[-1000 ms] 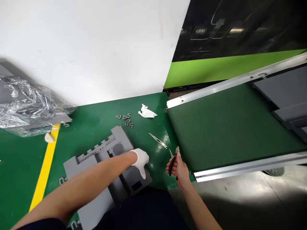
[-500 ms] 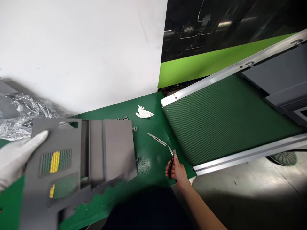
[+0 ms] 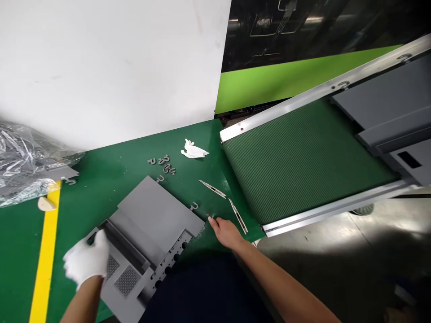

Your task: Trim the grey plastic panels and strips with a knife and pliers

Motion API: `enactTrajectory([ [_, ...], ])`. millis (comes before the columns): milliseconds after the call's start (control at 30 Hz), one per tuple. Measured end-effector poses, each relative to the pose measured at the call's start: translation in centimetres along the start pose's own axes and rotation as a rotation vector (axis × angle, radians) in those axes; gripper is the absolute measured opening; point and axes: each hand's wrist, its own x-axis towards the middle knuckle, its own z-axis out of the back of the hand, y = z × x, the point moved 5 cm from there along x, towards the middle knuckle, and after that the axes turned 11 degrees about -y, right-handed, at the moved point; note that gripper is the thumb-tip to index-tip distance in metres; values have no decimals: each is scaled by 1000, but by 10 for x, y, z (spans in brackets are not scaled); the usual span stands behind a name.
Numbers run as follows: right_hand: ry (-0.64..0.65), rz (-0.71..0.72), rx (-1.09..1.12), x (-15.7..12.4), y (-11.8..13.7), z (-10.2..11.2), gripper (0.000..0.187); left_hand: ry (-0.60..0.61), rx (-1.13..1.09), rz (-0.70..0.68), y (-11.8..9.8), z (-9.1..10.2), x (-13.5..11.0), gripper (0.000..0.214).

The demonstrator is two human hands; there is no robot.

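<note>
The white-gloved left hand (image 3: 85,259) sits bunched at the left edge of a flat grey moulded plastic panel (image 3: 153,220) on the green floor (image 3: 20,251), its grip unclear, while the bare right hand (image 3: 227,233), fingers loose and empty, lies just beside a slim steel craft knife (image 3: 238,216).

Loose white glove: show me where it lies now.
In the head view, the crumpled white glove lies on the green floor left of the conveyor belt, with gray clips to its left and a utility knife below.
</note>
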Motion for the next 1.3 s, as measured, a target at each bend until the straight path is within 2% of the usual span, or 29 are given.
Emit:
enactTrajectory([
  [33,7,26,-56,4,4,-1,65,-17,-93,-114,-36,-2,-5,62],
  [67,16,48,-104,8,7,-2,66,5,-201,-298,-78,-5,-13,58],
  [100,29,69,-145,12,11,-3,67,88,-313,-533,-124,-10,-24,55],
  [167,55,102,-210,19,17,-6,70,306,-281,-932,-202,-25,-50,59],
  [200,67,116,-235,22,20,-7,71,423,-174,-1016,-229,-37,-58,63],
  [233,77,126,-256,25,22,-8,72,561,-33,-1032,-248,-51,-62,69],
  [300,89,138,-286,28,25,-9,72,709,135,-1011,-271,-73,-62,77],
  [433,108,156,-299,31,28,-9,74,821,271,-955,-281,-101,-52,78],
  [567,123,170,-288,34,29,-9,79,810,305,-930,-281,-103,-51,76],
  [800,167,199,-282,37,32,-5,80,896,202,-981,-280,-78,-52,64],
  [1033,190,234,-258,21,45,-1,78,859,147,-973,-271,-60,-52,63],
  [1300,142,248,-271,6,64,5,77,858,113,-987,-266,-16,-61,61],
])
